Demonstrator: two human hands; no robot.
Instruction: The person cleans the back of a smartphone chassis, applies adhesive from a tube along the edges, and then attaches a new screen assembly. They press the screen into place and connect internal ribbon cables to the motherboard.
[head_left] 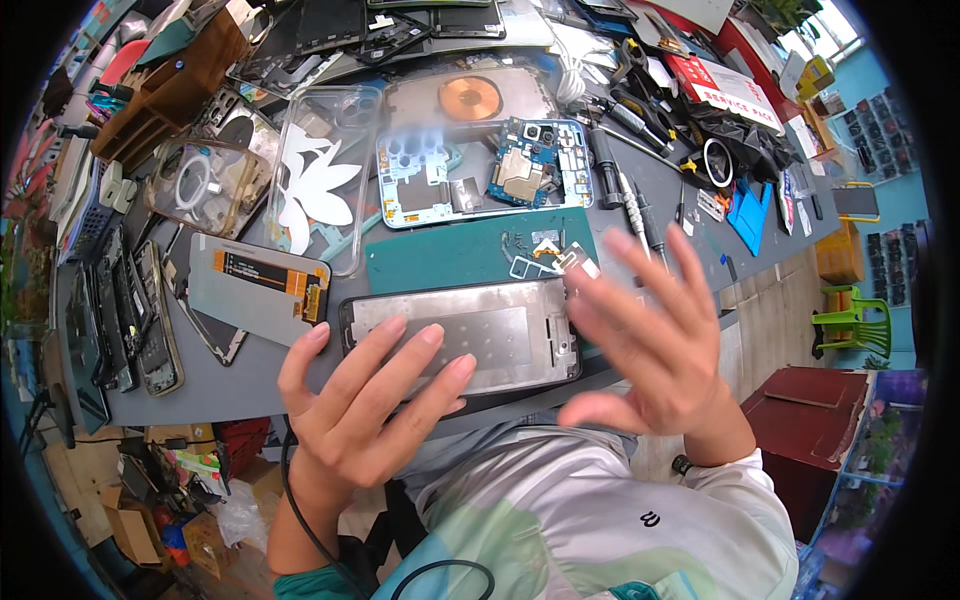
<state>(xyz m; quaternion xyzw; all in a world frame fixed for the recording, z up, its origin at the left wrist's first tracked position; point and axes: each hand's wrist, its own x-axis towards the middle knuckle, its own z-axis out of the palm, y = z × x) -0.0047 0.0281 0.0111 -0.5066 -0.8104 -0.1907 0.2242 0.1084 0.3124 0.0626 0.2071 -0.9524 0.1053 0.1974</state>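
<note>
A phone mid-frame (500, 345) with a black rim and a silvery metal plate lies at the near edge of the workbench. My left hand (355, 415) rests over its left part, fingers spread and fingertips on or just above the metal. Just right of the frame, my right hand (655, 345) is raised with fingers stretched apart and nothing in it. Beyond the frame is a green mat (430, 255) with small metal brackets (540, 262) near my right fingertips. To the left, a phone screen (225, 285) lies face down, its orange flex cable showing.
Behind the mat, a blue circuit board (525, 165) sits on a light-blue phone frame (400, 215). White leaf-shaped cutouts (320, 185) lie on a clear case. Opened phones (155, 320) line the left edge. Screwdrivers (632, 205) and a blue plastic piece (748, 218) lie right.
</note>
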